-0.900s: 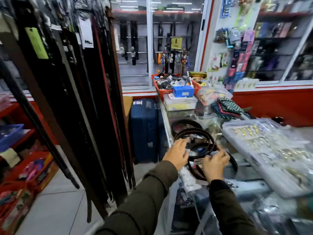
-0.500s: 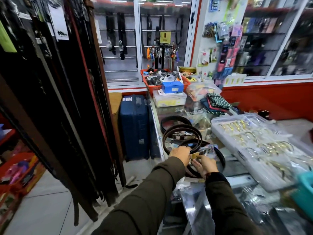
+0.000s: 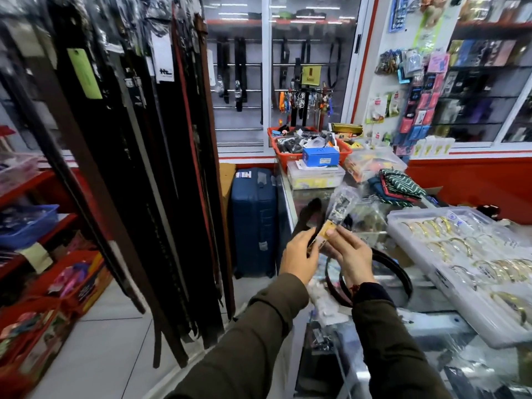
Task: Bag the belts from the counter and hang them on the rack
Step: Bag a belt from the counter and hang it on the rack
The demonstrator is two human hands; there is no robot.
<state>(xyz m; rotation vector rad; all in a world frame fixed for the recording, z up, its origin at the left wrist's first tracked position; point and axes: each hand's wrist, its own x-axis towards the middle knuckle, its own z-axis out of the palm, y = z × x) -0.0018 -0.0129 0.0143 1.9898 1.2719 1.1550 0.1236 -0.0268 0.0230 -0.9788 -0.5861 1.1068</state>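
Both hands hold one dark belt (image 3: 309,216) lifted above the glass counter (image 3: 431,318). My left hand (image 3: 299,259) grips its strap. My right hand (image 3: 349,254) pinches the yellow tag and the buckle end, which is wrapped in clear plastic (image 3: 341,204). Two more coiled belts (image 3: 403,276) lie on the counter just behind my right hand. The belt rack (image 3: 149,174) hangs at the left, packed with several long dark belts.
A white tray of gold bangles (image 3: 472,263) fills the counter's right side. A blue suitcase (image 3: 253,223) stands on the floor beside the counter. A red basket (image 3: 290,162) and boxes sit at the counter's far end. Red shelves line the left wall.
Both hands have come up from the coiled belts, lifting one belt off the counter by its tagged buckle end. The view has swung slightly toward the rack.
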